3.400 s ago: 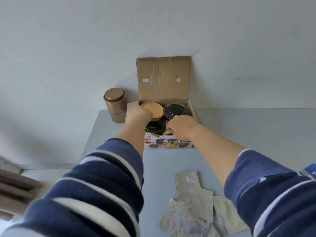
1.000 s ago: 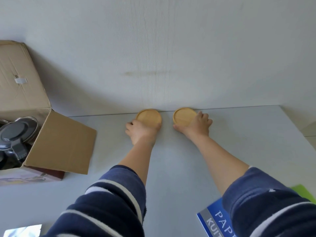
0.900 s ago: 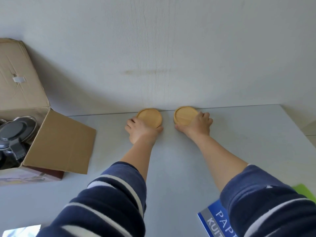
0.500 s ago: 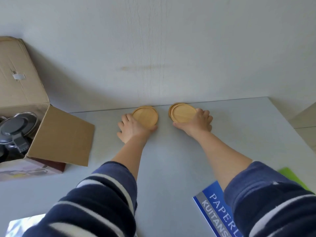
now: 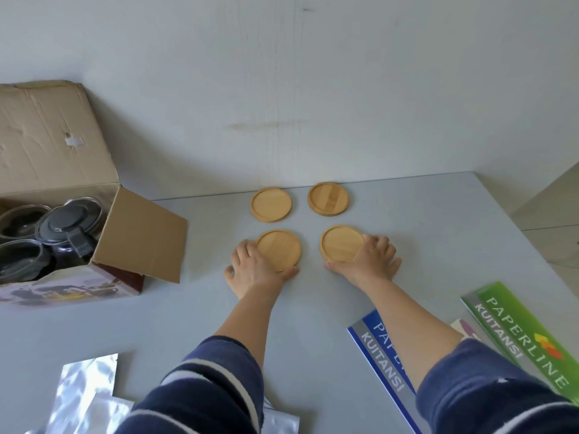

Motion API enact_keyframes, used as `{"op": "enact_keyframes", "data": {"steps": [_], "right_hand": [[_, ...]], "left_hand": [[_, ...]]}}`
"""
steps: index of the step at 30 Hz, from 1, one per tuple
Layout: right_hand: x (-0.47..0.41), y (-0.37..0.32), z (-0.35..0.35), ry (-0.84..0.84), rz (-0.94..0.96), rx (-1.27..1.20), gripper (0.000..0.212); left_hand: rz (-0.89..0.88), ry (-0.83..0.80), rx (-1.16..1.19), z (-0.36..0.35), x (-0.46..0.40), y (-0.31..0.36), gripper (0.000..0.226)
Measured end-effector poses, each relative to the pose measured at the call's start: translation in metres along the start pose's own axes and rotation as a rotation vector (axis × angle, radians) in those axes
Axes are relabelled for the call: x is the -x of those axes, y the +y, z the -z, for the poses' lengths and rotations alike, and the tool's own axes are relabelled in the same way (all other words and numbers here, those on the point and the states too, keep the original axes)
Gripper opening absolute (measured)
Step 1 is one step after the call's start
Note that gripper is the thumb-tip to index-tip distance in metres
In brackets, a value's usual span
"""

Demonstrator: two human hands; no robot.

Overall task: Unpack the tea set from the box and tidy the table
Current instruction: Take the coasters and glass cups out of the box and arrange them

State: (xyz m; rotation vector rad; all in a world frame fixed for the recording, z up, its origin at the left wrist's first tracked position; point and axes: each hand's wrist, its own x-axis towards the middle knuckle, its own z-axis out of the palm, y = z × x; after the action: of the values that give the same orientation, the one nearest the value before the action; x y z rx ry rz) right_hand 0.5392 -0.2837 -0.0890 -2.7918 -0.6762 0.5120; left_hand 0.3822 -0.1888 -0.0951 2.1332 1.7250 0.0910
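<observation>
Four round wooden coasters lie flat on the grey bench (image 5: 407, 261) in a two-by-two square, each apart from the others. My left hand (image 5: 253, 270) rests on the bench with its fingers spread around the near-left coaster (image 5: 279, 249), the thumb along its near edge, touching the rim without lifting it. My right hand (image 5: 371, 260) does the same at the near-right coaster (image 5: 341, 243), fingers splayed over its right edge and the thumb pressed to the bench just under it. Beyond my left hand lies the far-left coaster (image 5: 271, 204), and beyond my right the far-right coaster (image 5: 328, 199), close to the wall (image 5: 313, 89); neither hand touches these two. Well off to the left of my left hand stands the open cardboard box (image 5: 138, 236), its flap hanging toward the coasters, with a dark glass teapot (image 5: 67, 228) and dark glass cups (image 5: 18, 258) inside. Nearer to me than my right hand, a blue receipt book (image 5: 380, 355) lies partly under my right forearm, and a green receipt book (image 5: 526, 336) lies to its right. Near my left sleeve (image 5: 200, 389), at the bench's near edge, lie crinkled silver foil pouches (image 5: 84, 396).
</observation>
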Motion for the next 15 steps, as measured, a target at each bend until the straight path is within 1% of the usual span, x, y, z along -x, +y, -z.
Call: {"op": "enact_keyframes", "data": {"steps": [3, 5, 7, 12, 15], "right_hand": [[0.001, -0.004, 0.006, -0.069, -0.005, 0.011, 0.123], [0.001, -0.011, 0.014, -0.086, 0.005, -0.007, 0.126], [0.002, -0.025, 0.023, -0.078, 0.053, -0.018, 0.12], [0.015, -0.084, 0.039, -0.08, 0.24, -0.005, 0.097], [0.036, -0.133, 0.035, -0.094, 0.385, 0.023, 0.09]], "left_hand": [[-0.017, -0.025, 0.026, 0.004, -0.001, -0.003, 0.115], [-0.018, -0.003, 0.07, 0.015, -0.002, -0.008, 0.112], [-0.044, 0.093, 0.069, 0.032, -0.005, -0.017, 0.101], [-0.123, 0.396, 0.068, 0.093, -0.015, -0.055, 0.064], [-0.106, 0.516, 0.117, 0.134, -0.023, -0.094, 0.053]]}}
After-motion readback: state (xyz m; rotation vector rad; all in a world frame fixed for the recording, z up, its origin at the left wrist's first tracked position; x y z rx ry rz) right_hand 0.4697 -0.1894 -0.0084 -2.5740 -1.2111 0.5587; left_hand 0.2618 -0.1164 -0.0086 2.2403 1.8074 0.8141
